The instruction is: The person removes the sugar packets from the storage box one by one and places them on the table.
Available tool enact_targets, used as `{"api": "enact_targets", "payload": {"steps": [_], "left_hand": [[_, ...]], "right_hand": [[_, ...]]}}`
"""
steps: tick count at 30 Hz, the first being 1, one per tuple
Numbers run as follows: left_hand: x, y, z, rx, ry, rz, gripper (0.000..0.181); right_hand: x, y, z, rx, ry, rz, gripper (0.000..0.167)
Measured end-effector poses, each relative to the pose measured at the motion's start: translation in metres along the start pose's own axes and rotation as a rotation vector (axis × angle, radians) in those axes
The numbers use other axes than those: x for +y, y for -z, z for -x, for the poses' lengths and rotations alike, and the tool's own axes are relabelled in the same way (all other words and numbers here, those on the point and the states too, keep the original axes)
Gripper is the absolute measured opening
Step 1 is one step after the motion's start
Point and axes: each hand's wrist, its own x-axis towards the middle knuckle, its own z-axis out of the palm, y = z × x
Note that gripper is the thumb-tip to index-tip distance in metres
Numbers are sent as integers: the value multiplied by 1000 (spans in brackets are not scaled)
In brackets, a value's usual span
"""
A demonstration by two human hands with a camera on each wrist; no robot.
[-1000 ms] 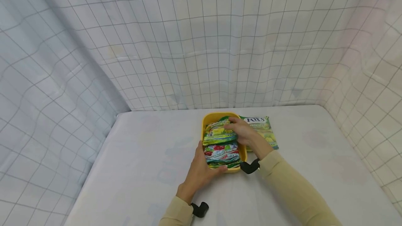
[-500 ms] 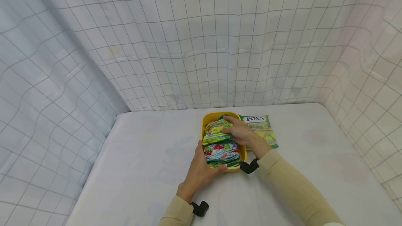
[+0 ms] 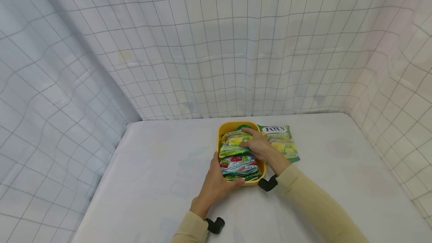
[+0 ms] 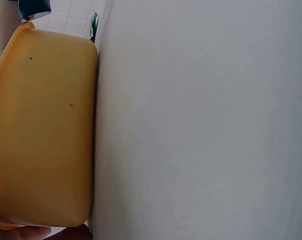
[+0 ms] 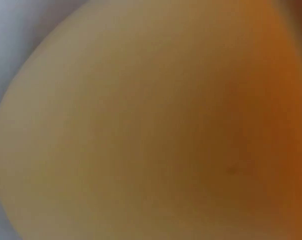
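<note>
A yellow container (image 3: 221,123), filled with sweet packets, stands at the table's back middle in the head view. My left hand (image 3: 216,183) rests against its left and front sides, fingers extended and thumb spread along the front. My right hand (image 3: 259,146) reaches over the right rim and pinches a green-yellow candy packet (image 3: 231,146) in the rear half. In front of that lies a red-and-blue candy packet (image 3: 239,165), with green edges of others below. The left wrist view shows the container's outer wall (image 4: 46,130); a blurred yellow surface (image 5: 141,125) fills most of the right wrist view.
A flat green-yellow FOX'S packet (image 3: 281,142) lies right of the container, partly behind my right hand. The white-covered table (image 3: 162,160) spreads around them. Hanging white cloth (image 3: 216,59) with grid lines bounds the back and sides.
My right hand has shifted slightly left over the green-yellow candy packet, covering more of its right end. My left hand and the container stay in place.
</note>
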Motion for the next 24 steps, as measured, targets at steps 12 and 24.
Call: {"api": "enact_targets", "payload": {"steps": [12, 24], "left_hand": [[0, -1, 1, 14, 0, -13, 133], [2, -1, 0, 13, 11, -6, 132]], "right_hand": [[0, 5, 10, 16, 25, -60, 70], [0, 15, 19, 4, 85, -175, 71]]}}
